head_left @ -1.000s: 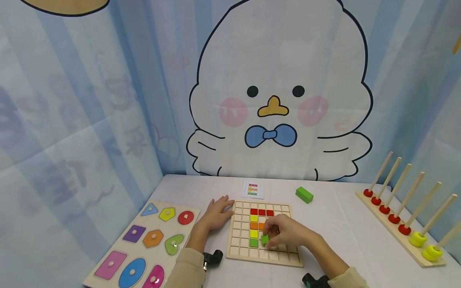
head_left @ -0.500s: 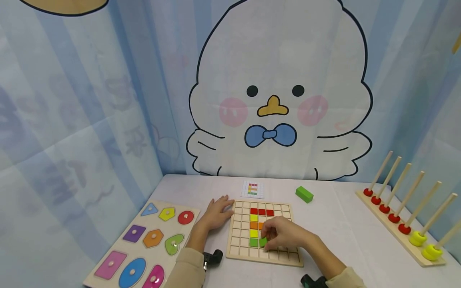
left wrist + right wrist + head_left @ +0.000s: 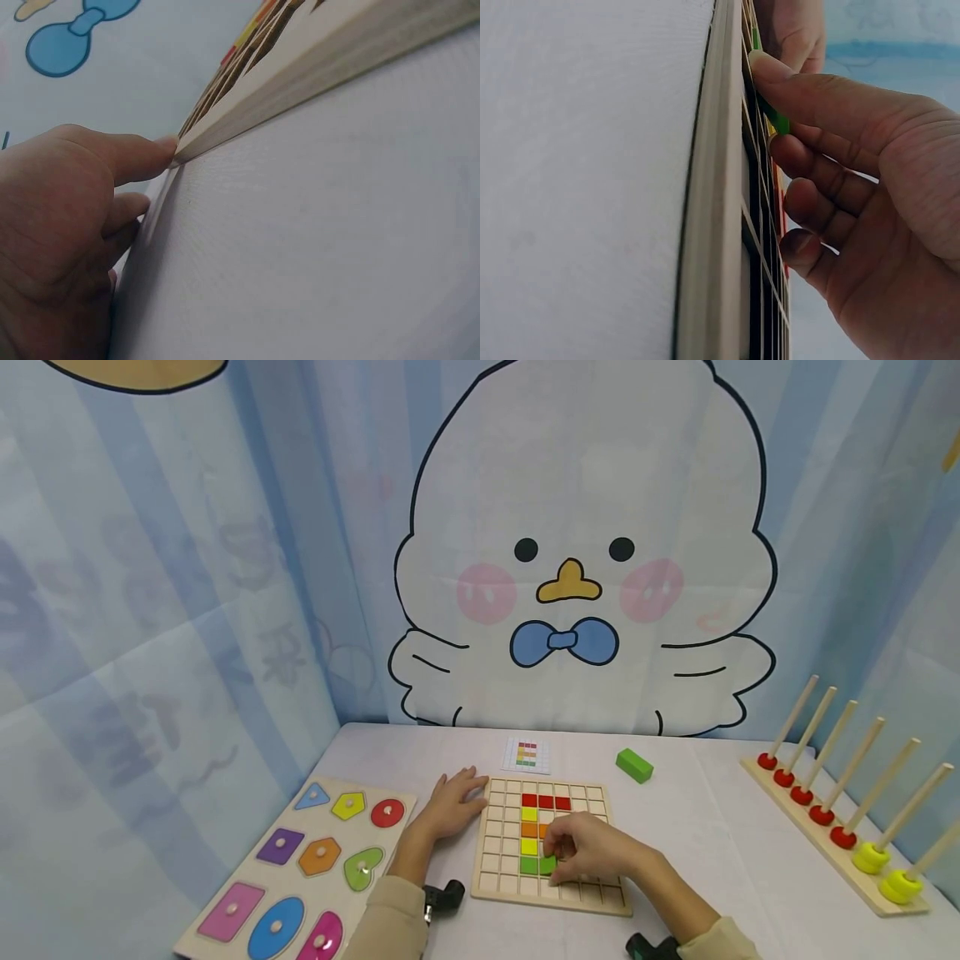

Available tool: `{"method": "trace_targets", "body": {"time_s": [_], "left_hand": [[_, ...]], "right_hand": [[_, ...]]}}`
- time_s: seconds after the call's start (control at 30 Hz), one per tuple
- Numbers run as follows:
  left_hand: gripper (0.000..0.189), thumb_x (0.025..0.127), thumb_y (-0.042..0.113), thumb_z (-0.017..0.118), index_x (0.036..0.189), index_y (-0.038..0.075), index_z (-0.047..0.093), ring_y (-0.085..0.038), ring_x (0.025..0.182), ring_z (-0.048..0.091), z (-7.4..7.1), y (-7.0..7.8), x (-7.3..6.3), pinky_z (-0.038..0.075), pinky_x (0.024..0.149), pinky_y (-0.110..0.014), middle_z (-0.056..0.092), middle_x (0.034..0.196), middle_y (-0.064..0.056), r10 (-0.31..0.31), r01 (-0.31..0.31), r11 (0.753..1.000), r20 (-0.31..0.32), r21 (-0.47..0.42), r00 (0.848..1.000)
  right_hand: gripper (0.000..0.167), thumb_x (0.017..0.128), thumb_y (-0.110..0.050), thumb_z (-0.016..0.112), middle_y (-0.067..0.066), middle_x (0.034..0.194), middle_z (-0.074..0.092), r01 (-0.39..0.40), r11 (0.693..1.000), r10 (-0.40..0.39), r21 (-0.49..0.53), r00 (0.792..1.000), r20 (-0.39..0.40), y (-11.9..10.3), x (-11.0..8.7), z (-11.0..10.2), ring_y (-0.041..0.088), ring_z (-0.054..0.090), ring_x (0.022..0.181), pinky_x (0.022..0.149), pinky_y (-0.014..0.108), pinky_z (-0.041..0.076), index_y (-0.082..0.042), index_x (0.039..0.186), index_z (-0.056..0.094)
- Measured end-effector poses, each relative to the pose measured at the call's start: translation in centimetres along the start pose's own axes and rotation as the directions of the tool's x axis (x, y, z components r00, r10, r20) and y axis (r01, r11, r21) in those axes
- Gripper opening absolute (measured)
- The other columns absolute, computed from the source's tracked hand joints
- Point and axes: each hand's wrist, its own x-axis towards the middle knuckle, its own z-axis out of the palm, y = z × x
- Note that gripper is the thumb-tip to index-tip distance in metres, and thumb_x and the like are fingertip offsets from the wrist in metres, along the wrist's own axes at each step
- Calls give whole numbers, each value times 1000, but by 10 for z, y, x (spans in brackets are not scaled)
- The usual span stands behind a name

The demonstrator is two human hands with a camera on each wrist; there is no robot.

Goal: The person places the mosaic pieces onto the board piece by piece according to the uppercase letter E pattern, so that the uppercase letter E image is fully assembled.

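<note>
A wooden grid board (image 3: 498,885) lies on the table with red, yellow, orange and green blocks set in its squares. My right hand (image 3: 596,846) is over its lower middle, pinching a green block (image 3: 548,866) between thumb and index finger. That block sits in a square just right of another green block (image 3: 528,866). In the right wrist view, the green block (image 3: 776,116) shows between thumb and index finger, low against the grid. My left hand (image 3: 452,804) rests flat at the board's upper left corner. Its thumb (image 3: 146,154) touches that corner in the left wrist view.
Behind the board lies a small pattern card (image 3: 526,755). A larger green block (image 3: 634,766) is at the back right. Left of the board is a shape puzzle (image 3: 300,822) with knobbed pieces. A peg rack (image 3: 847,852) with red and yellow rings stands at the right.
My right hand has shifted slightly left, and the tilted green block has come down level into the square beside the other green one. My left hand has stayed at the board's corner.
</note>
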Motion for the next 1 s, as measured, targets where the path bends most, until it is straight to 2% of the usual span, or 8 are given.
{"method": "trace_targets", "body": {"time_s": [0.3,0.47,0.77,1.0], "left_hand": [[47,103,27,60,148,11,58,-33,159,29,-1,1,0,7,132,-57,42,165,-16,-9,9,1000,5,10,1000],[48,103,27,61,148,11,59,-33,158,29,-1,1,0,7,132,-58,42,164,-16,-9,9,1000,2,-2,1000],[48,103,27,61,148,11,59,-34,158,30,-2,2,-2,8,132,-59,42,164,-17,-3,3,1000,5,2,1000],[47,103,26,61,147,11,59,-34,158,30,-2,3,-2,8,132,-59,43,164,-17,-2,2,1000,5,5,1000]], "right_hand": [[27,78,-22,93,-4,90,68,-23,1000,23,-6,1000,-3,-4,0,1,10,58,81,70,22,49,-19,94,71],[28,79,-24,92,-3,91,69,3,1000,-3,-17,1000,-10,-4,-3,-3,10,58,82,71,22,50,-18,98,72],[30,86,-25,86,3,95,68,4,999,-9,-33,990,-143,1,-11,-22,17,57,83,69,23,48,-13,109,72],[32,89,-22,83,5,98,70,28,998,-37,-51,980,-194,8,-21,-38,12,58,81,68,23,52,-11,116,73]]}}
